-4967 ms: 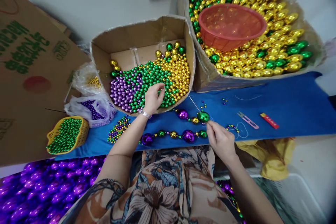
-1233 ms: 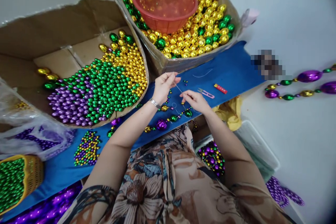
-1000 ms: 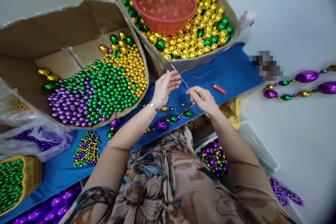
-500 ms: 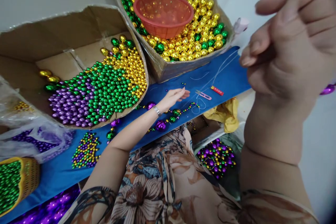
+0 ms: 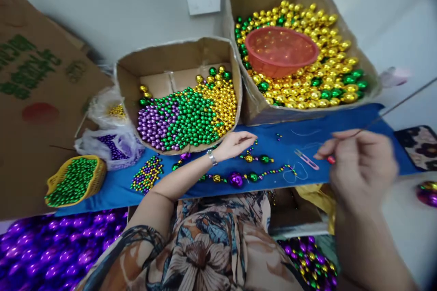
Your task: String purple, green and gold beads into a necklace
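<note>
My right hand (image 5: 363, 163) is closed at the right, pinching a thin dark needle-like rod (image 5: 403, 103) that slants up to the right edge. My left hand (image 5: 235, 144), with a metal watch (image 5: 211, 158) on its wrist, is above the blue cloth with its fingers pressed together. Small beads show right by its fingertips, but what it grips, if anything, is hidden. Below that hand lies a strand of purple, green and gold beads (image 5: 235, 179), partly under the forearm. Pink thread snips (image 5: 307, 160) and loose pale thread (image 5: 298, 172) lie between the hands.
Behind the left hand stands a cardboard box of small beads (image 5: 179, 50). A larger box (image 5: 269, 116) holds gold and green balls and a red plastic basket (image 5: 282, 61). Left are a yellow basket (image 5: 99, 177) and bead bags (image 5: 119, 148). A patterned phone-like object (image 5: 418, 148) lies right.
The view has swung left and back, showing more of the left side. My right hand has come down toward the table with the rod. My left hand's fingers have drawn together.
</note>
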{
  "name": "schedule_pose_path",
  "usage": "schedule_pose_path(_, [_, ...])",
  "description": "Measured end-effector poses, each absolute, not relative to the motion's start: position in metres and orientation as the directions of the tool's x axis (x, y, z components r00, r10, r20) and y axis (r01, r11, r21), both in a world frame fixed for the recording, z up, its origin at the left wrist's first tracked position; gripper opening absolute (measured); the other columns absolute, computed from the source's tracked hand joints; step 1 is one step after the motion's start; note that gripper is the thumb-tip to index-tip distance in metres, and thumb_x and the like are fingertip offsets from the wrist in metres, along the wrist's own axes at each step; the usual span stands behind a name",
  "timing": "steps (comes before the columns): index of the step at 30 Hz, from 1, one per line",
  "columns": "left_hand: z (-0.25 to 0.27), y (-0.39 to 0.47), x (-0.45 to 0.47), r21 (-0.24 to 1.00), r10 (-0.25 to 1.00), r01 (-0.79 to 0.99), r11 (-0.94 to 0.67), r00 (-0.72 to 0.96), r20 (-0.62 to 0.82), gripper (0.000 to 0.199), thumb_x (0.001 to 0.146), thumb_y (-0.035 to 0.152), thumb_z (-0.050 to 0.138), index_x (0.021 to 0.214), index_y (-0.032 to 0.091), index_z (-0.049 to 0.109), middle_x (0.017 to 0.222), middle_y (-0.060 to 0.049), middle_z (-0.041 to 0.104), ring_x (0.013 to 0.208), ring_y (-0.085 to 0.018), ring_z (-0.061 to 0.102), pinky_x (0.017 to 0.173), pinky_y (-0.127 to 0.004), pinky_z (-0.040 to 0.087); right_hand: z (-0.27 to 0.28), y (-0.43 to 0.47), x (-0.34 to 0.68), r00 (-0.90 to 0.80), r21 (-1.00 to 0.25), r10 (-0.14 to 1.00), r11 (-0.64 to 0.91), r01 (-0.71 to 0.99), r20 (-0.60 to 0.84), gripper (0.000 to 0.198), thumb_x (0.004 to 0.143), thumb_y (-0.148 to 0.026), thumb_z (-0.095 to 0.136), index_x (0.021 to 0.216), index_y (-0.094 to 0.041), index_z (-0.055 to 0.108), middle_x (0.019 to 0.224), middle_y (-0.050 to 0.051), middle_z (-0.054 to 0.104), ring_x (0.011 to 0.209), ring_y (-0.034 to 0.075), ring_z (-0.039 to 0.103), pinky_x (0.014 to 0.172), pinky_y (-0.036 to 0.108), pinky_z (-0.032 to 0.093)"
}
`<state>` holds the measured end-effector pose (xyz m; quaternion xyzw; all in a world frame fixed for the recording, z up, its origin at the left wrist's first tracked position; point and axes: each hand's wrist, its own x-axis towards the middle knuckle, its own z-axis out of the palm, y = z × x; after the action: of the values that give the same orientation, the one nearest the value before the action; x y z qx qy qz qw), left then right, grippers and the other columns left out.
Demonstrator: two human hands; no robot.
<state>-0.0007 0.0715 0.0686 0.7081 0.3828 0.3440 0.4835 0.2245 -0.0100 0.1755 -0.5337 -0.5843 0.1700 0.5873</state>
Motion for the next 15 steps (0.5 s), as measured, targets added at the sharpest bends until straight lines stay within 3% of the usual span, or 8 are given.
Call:
schedule_pose_path(3, [0.084,0.080,-0.047,0.890,0.924,0.325,-0.320,0.314,0.217,0.030,0.091,0.039,0.056,0.104,0.017,0.072,0.100,-0.008,0.076,0.088,-0.016,0.069,0.081,-0.029,0.053,0.131,-0.013,0.219,0.162,-0.829,0.891,0.311,0.465,0.424,0.019,0.096,-0.039,0.052,0.105,-0.024,0.061,0.073,-0.001,0.061,0.063,0.014,0.060,0.060,0.029,0.051])
schedule_pose_path(6, [0.095,0.097,-0.099,0.833,0.955,0.471,-0.291,0.095,0.280,0.029,0.091,0.038,0.056,0.102,0.017,0.072,0.098,-0.007,0.075,0.086,-0.016,0.068,0.079,-0.028,0.052,0.098,-0.018,0.216,0.104,-0.799,0.929,0.243,0.550,0.354,0.022,0.097,-0.039,0.050,0.106,-0.023,0.061,0.078,0.001,0.065,0.067,0.014,0.063,0.065,0.029,0.053])
schedule_pose_path(8, [0.099,0.111,-0.135,0.783,0.950,0.578,-0.228,-0.046,0.310,0.029,0.091,0.037,0.054,0.103,0.017,0.072,0.094,-0.007,0.075,0.080,-0.015,0.066,0.075,-0.027,0.051,0.083,-0.022,0.216,0.089,-0.775,0.933,0.235,0.587,0.350,0.023,0.096,-0.039,0.051,0.106,-0.022,0.062,0.078,0.002,0.066,0.067,0.014,0.064,0.067,0.029,0.052])
schedule_pose_path(11, [0.104,0.128,-0.187,0.680,0.912,0.727,-0.095,-0.210,0.352,0.028,0.091,0.032,0.053,0.104,0.015,0.072,0.100,-0.008,0.075,0.086,-0.017,0.066,0.082,-0.028,0.049,0.067,-0.025,0.218,0.086,-0.780,0.940,0.221,0.585,0.331,0.025,0.095,-0.041,0.051,0.107,-0.021,0.061,0.081,0.003,0.068,0.067,0.015,0.064,0.068,0.030,0.052])
schedule_pose_path(15, [0.109,0.147,-0.240,0.518,0.888,0.837,0.177,-0.362,0.283,0.030,0.092,0.026,0.050,0.109,0.013,0.070,0.109,-0.010,0.074,0.097,-0.021,0.066,0.090,-0.030,0.047,0.058,-0.027,0.218,0.101,-0.802,0.958,0.165,0.574,0.270,0.027,0.095,-0.044,0.051,0.107,-0.022,0.062,0.081,0.003,0.068,0.066,0.015,0.065,0.067,0.029,0.052])
